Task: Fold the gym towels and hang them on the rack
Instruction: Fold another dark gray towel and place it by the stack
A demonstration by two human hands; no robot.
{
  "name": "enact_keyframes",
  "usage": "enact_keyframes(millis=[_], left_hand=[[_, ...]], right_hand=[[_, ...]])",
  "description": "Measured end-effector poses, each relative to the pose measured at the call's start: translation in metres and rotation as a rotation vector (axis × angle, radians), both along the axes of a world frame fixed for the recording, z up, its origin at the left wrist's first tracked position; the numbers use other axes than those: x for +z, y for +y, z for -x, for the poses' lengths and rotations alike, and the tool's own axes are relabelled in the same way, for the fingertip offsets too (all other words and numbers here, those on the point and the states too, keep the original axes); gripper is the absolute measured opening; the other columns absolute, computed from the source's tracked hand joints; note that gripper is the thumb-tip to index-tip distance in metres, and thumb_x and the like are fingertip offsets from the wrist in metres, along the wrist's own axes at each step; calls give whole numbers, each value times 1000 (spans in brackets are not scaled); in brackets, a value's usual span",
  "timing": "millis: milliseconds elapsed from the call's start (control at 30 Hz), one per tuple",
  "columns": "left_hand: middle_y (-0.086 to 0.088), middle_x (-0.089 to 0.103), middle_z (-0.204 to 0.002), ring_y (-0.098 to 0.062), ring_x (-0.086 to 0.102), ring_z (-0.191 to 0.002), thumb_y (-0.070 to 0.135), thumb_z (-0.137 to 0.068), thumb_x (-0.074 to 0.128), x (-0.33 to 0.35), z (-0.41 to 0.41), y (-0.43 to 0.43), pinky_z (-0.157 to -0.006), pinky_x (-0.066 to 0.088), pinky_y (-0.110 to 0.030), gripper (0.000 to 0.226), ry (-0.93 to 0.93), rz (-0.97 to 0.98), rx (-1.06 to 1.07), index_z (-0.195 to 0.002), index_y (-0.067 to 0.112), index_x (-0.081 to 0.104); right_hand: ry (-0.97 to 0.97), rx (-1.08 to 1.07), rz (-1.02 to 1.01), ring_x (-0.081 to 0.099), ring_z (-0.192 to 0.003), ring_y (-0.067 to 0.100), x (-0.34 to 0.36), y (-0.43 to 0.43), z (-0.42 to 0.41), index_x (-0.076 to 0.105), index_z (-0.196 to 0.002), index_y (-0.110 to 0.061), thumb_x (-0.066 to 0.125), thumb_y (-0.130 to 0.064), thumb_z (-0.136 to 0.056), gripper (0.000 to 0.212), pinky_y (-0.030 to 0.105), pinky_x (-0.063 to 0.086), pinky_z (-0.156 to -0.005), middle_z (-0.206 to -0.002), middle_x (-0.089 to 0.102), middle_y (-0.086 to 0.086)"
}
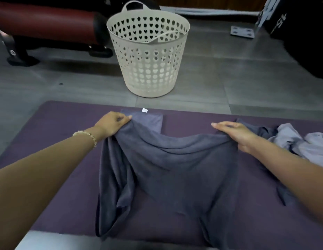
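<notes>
Towel (175, 168) lies on mat (66, 114), far edge raised. Left hand (113, 123) pinches one corner; right hand (236, 134) apparently pinches the other, thumb hidden, so the edge lifts evenly for folding.

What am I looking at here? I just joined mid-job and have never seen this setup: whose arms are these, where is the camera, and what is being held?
There is one picture, from a camera worn on a person's head, looking forward and down. No machine: those are the person's bare arms. The left hand, with a bracelet, and the right hand each hold up the far edge of a dark towel lying on the purple mat. A flat dark cloth with a white tag lies behind, a paler crumpled cloth at right. A white basket stands on the floor beyond.
</notes>
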State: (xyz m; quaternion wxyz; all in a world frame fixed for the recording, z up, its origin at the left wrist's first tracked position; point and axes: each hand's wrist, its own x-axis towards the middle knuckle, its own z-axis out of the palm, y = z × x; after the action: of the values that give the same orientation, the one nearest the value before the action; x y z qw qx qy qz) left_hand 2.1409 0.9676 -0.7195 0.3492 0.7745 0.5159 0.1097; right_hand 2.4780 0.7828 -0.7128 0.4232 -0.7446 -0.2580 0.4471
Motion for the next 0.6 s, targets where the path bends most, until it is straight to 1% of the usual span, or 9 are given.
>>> enact_keyframes(millis=[33, 100, 167, 200, 267, 400, 467, 500, 600], left_hand=[[-1, 56, -64, -14, 50, -62, 36, -96, 52, -11, -12, 12, -67, 37, -28, 42, 22, 6, -14, -60, 15, 54], [-11, 63, -79, -23, 57, -76, 33, -95, 54, -37, -35, 32, -74, 39, -27, 35, 60, 57, -36, -72, 7, 62], [-16, 67, -101, -27, 60, -95, 28, -95, 56, -66, -57, 41, -82, 40, -24, 27, 82, 127, -8, -94, 4, 67], [-16, 66, -110, -27, 59, -102, 26, -95, 56, -80, -69, 40, -83, 37, -20, 27, 99, 138, 3, -105, 2, 65], [-16, 61, -122, -29, 55, -113, 23, -96, 55, -109, -97, 32, -83, 35, -18, 33, 125, 105, -20, -118, 0, 59], [-15, 55, -129, -29, 53, -117, 27, -94, 56, -161, -165, 1, -100, 36, -28, 40, 54, 68, -172, -125, 2, 53], [-11, 49, -136, -27, 48, -124, 33, -95, 53, -180, -203, -19, -105, 34, -30, 46, 30, 71, -276, -133, 7, 47], [-9, 44, -141, -26, 43, -130, 36, -96, 51, -187, -223, -28, -109, 32, -32, 51, 9, 70, -326, -138, 10, 43], [-1, 24, -156, -21, 20, -144, 45, -98, 42, -204, -276, -50, -117, 19, -38, 60, 24, 70, -487, -149, 19, 25]], right_hand=[[2, -9, -11, 61, -81, 14, -13, 13, -9, 71, -89, -17, 78, -33, -75, 23, 28, 48, -77, -84, 68, 2], [-3, -19, -43, 60, -86, 13, -38, 35, -25, 71, -85, -19, 78, -29, -76, 15, 26, 46, -79, -86, 68, 0], [6, -26, -51, 59, -92, 15, -66, 48, -41, 69, -87, -21, 75, -24, -80, 10, 28, 45, -85, -89, 67, 0], [14, -23, -34, 60, -96, 16, -80, 49, -49, 67, -90, -21, 72, -23, -82, 9, 29, 46, -88, -93, 67, 0], [4, -13, 45, 62, -102, 16, -111, 40, -66, 65, -97, -22, 70, -25, -85, 13, 29, 47, -92, -104, 67, 0], [-93, -15, 232, 55, -101, 13, -167, -6, -91, 61, -112, -12, 70, -20, -86, 28, 28, 42, -88, -106, 63, 3], [-97, -37, 283, 54, -103, 14, -186, -29, -98, 60, -116, -10, 69, -20, -86, 33, 28, 42, -89, -110, 60, 5], [-73, -56, 302, 55, -102, 16, -194, -37, -101, 60, -114, -11, 68, -22, -87, 30, 30, 43, -89, -111, 61, 5], [68, -56, 325, 60, -93, 16, -203, -51, -99, 63, -96, -23, 61, -28, -92, 7, 30, 48, -85, -103, 65, -1]])
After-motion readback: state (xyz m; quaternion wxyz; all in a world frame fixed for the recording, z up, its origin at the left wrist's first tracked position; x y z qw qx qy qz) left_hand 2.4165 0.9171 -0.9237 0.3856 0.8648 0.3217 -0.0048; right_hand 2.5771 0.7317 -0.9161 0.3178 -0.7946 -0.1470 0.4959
